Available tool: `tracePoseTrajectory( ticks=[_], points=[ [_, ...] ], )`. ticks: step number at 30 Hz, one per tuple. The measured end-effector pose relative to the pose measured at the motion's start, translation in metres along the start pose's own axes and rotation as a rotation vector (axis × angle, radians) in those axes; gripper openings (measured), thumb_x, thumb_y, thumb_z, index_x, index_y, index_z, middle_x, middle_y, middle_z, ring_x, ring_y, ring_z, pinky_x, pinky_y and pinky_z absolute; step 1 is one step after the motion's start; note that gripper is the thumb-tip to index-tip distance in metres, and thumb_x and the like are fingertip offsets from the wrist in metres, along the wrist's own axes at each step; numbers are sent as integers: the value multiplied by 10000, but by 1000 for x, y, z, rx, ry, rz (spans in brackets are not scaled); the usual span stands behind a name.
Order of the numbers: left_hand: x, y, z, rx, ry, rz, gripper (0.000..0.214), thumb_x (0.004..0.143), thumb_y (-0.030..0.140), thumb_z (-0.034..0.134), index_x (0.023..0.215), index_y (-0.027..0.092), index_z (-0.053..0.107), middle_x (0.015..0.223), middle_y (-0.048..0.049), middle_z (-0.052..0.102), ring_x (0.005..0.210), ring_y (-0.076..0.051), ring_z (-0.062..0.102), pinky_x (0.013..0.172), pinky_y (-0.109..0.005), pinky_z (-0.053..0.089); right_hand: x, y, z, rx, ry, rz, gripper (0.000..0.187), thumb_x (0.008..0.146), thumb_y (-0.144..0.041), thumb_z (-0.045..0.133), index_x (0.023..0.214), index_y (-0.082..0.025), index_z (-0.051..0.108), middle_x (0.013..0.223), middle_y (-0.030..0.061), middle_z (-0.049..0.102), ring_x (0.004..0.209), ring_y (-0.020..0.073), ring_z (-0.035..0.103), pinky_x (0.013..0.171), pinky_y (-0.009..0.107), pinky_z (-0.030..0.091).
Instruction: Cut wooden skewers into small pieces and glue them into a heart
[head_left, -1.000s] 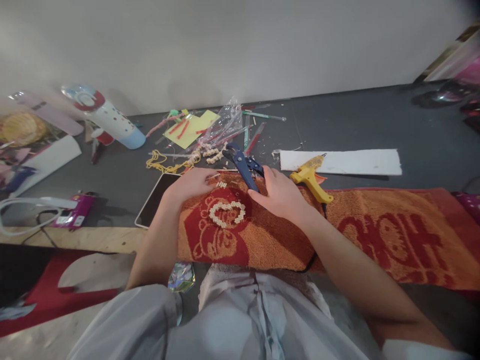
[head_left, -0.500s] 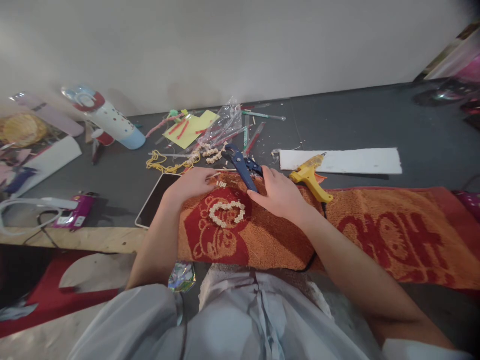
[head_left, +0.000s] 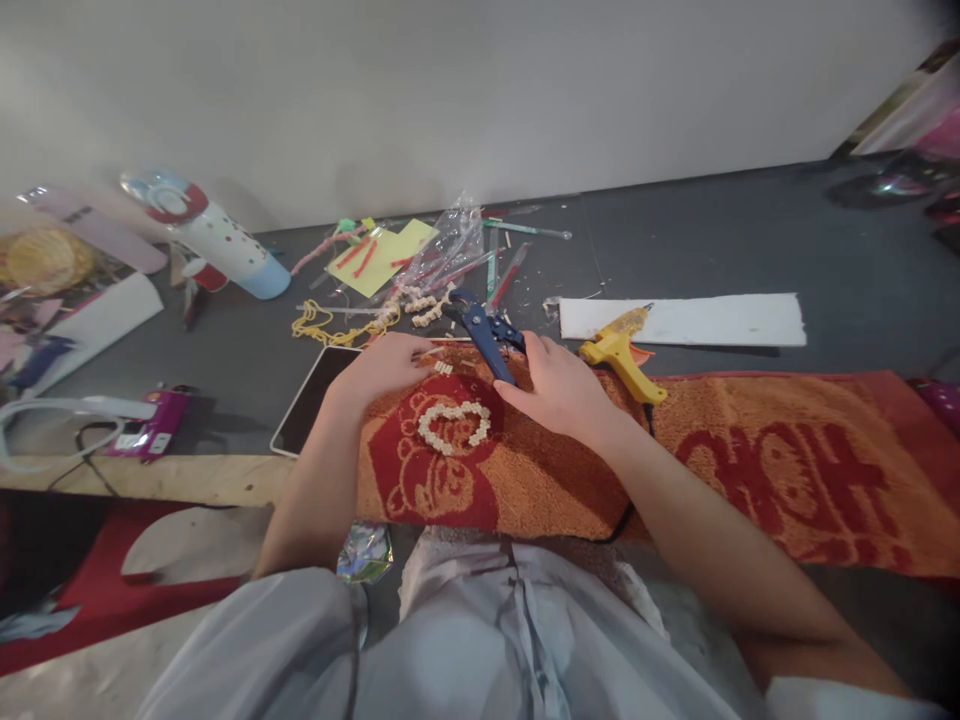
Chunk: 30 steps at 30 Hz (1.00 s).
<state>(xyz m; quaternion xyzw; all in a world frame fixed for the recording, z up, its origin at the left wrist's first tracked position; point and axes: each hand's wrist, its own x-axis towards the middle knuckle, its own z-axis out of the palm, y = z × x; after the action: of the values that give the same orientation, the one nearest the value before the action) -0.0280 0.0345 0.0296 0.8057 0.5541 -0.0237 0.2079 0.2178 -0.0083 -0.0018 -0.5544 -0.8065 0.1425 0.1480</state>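
Note:
My right hand (head_left: 562, 390) is closed around the handles of a blue pipe cutter (head_left: 486, 340), a plier-like tool whose head points away to the upper left. My left hand (head_left: 386, 365) is pinched at the far edge of an orange and red towel (head_left: 555, 480). A thin pale stick (head_left: 432, 351) shows at its fingertips. Just below them lies a short row of small cut pale pieces (head_left: 443, 368). Nearer to me on the towel rests a heart outline of small cream pieces (head_left: 454, 428).
A yellow glue gun (head_left: 622, 355) lies right of my right hand, against a white strip (head_left: 720, 320). A phone (head_left: 315, 400) sits under my left forearm. Behind are yellow paper (head_left: 375, 262), clear plastic (head_left: 454, 245) and yellow string (head_left: 315, 322). A bottle (head_left: 225, 240) stands left.

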Motion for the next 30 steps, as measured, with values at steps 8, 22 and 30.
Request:
tracePoseTrajectory(
  ticks=[8, 22, 30],
  points=[
    [1, -1, 1, 2, -4, 4, 375, 776, 340, 471, 1024, 203, 717, 977, -25, 737, 847, -205, 636, 728, -266, 445, -1, 1, 0, 6, 17, -3, 574, 841, -496, 488, 1211, -58, 476, 1069, 224, 640, 988, 349, 621, 802, 433, 470],
    [2, -5, 1, 100, 14, -6, 360, 786, 342, 467, 1028, 183, 681, 1023, -63, 719, 885, -230, 641, 734, -279, 434, 0, 1, 0, 18, 12, -12, 555, 838, -500, 490, 1197, -77, 474, 1068, 211, 641, 985, 344, 618, 792, 420, 465],
    [3, -7, 3, 61, 20, 10, 356, 782, 296, 463, 1036, 206, 696, 1037, -40, 728, 908, -225, 635, 752, -272, 430, 0, 1, 0, 21, 9, -9, 551, 825, -504, 485, 1178, -80, 486, 1056, 212, 646, 968, 341, 621, 776, 418, 459]
  ],
)
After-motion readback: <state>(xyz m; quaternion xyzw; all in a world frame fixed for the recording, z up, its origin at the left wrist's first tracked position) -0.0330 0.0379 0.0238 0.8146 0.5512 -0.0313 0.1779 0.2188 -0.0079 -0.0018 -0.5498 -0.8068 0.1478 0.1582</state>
